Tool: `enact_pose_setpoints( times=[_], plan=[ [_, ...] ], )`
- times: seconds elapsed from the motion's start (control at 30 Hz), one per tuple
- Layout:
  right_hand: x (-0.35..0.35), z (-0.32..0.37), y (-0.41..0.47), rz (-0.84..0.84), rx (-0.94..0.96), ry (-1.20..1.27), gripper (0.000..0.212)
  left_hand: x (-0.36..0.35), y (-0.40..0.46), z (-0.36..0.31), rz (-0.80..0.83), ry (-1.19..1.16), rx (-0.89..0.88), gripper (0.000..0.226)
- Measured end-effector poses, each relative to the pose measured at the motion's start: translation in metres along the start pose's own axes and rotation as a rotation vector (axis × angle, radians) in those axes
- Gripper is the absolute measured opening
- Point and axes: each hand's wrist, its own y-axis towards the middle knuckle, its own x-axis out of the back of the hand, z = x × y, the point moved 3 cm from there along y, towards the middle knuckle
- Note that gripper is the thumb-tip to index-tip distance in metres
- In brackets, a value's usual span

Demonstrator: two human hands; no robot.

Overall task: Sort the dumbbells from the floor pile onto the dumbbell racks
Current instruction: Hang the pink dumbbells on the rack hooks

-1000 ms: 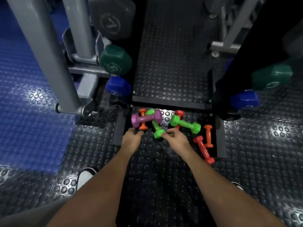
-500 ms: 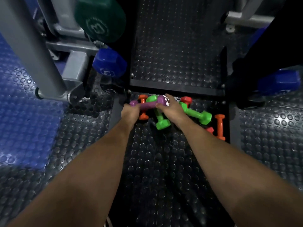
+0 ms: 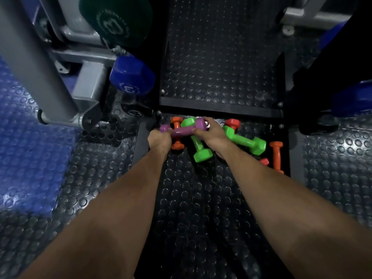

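Both hands on the purple dumbbell, lift pending

Your left hand (image 3: 160,138) curls round one end of the purple dumbbell (image 3: 184,130), your right hand (image 3: 212,133) grips the other; it lies atop the floor pile, across a green dumbbell (image 3: 199,144). Lift straight up so nothing beneath rolls, then head for the rack (image 3: 88,57).

Dim, soft-blurred view, wide-angle edge distortion

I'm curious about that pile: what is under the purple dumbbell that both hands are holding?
Under the purple dumbbell lie a bright green dumbbell and a small orange dumbbell. The left hand and right hand cover anything else beneath.
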Motion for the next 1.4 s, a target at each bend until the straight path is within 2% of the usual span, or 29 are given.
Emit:
enact_pose_setpoints(
  times=[0.2, 0.3, 0.43, 0.57, 0.67, 0.9, 1.07, 1.3, 1.4],
  plan=[
    [0.010, 0.004, -0.018, -0.029, -0.006, 0.011, 0.057, 0.007, -0.021, 0.003, -0.001, -0.063, -0.022, 0.029],
    [0.024, 0.016, -0.039, -0.016, -0.001, -0.011, 0.058, 0.015, -0.046, -0.001, 0.022, -0.179, -0.029, 0.023],
    [0.055, 0.046, -0.077, 0.025, 0.033, -0.044, 0.065, 0.027, -0.086, -0.015, 0.132, -0.324, -0.039, 0.023],
    [0.089, 0.072, -0.123, -0.057, 0.059, -0.075, 0.074, 0.047, -0.132, -0.039, 0.219, -0.353, -0.062, 0.021],
    [0.113, 0.091, -0.160, -0.105, 0.080, -0.064, 0.067, 0.067, -0.169, -0.065, 0.271, -0.347, -0.118, 0.018],
    [0.173, 0.152, -0.249, -0.219, 0.200, 0.060, 0.040, 0.118, -0.259, -0.143, 0.327, -0.331, -0.247, 0.033],
    [0.214, 0.197, -0.303, -0.262, 0.294, 0.097, 0.033, 0.148, -0.316, -0.190, 0.389, -0.310, -0.399, 0.035],
    [0.269, 0.244, -0.366, -0.423, 0.342, 0.182, 0.046, 0.175, -0.392, -0.241, 0.559, -0.335, -0.457, 0.068],
    [0.298, 0.257, -0.388, -0.481, 0.385, 0.231, 0.046, 0.177, -0.427, -0.262, 0.652, -0.326, -0.493, 0.065]
  ],
)
